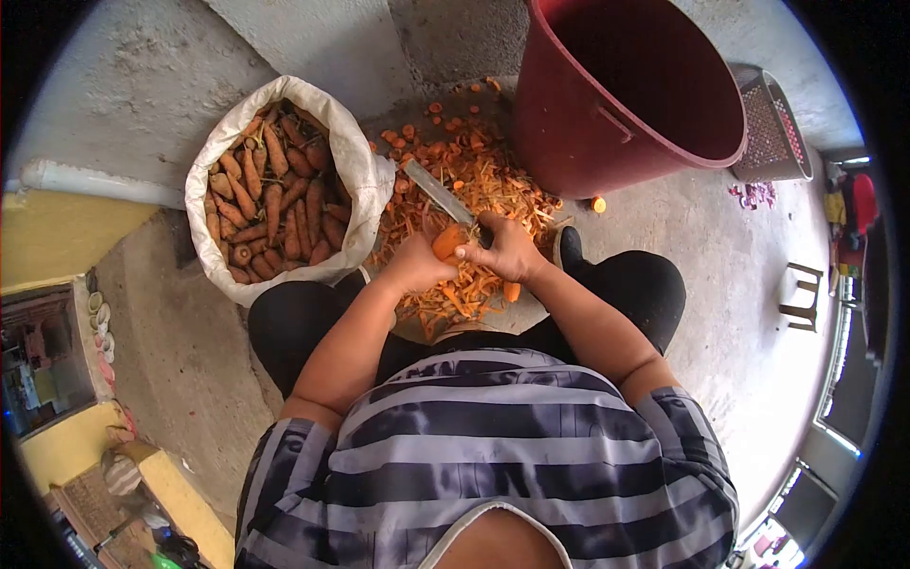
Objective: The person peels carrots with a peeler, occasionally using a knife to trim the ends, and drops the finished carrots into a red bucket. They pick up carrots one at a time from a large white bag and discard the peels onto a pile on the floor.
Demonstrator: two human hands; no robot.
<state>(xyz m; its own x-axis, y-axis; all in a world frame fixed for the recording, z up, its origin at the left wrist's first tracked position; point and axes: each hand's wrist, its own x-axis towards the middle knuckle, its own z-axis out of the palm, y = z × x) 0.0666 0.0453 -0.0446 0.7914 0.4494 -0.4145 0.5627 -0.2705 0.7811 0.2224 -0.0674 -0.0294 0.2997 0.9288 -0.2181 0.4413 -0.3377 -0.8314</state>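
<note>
My left hand (423,262) is closed round an orange carrot (449,243), partly hidden by the fingers. In my right hand (512,248) is a knife, gripped by its dark handle. The broad knife blade (438,191) points up and to the left, and its base lies close against the carrot's top end. Beneath both hands spreads a pile of carrot peelings (512,194) and cut carrot ends on the floor. Another peeled carrot piece (512,291) rests just below my right hand.
A white sack (365,180) full of unpeeled carrots (275,194) stands at the left. Beyond the peelings, at the right, is a large dark red tub (578,142), with a grey plastic basket (761,142) beside it. A small wooden stool (801,297) sits far right.
</note>
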